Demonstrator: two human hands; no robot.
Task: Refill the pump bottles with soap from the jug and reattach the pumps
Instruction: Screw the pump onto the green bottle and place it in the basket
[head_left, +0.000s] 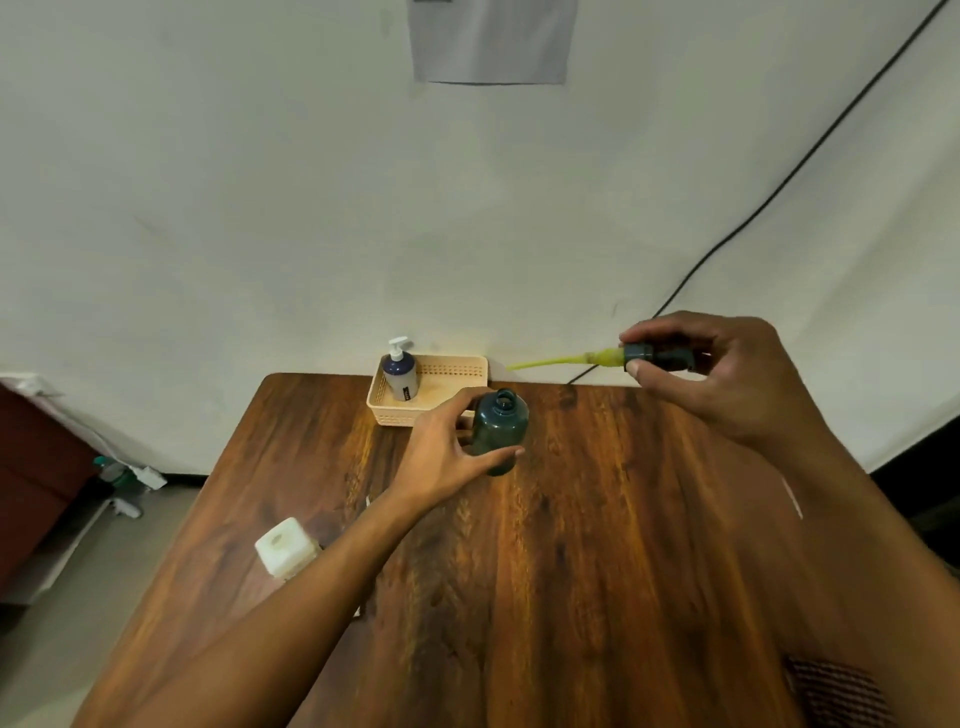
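One green bottle (501, 431) gripped by left hand (441, 457), one pump (638, 353) pinched by right hand (727, 379), one blue bottle (401, 374) in basket (452, 359).

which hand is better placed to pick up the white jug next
Left, probably: the white plastic jug sits beside the left forearm, though the left hand holds the dark green round bottle. The right hand is across the table, fingers gripping the dark yellow-tubed pump.

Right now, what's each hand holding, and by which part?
Left hand grips the open green bottle around its body. Right hand pinches the detached pump by its dark collar; the yellow-coated tube sticks out free.
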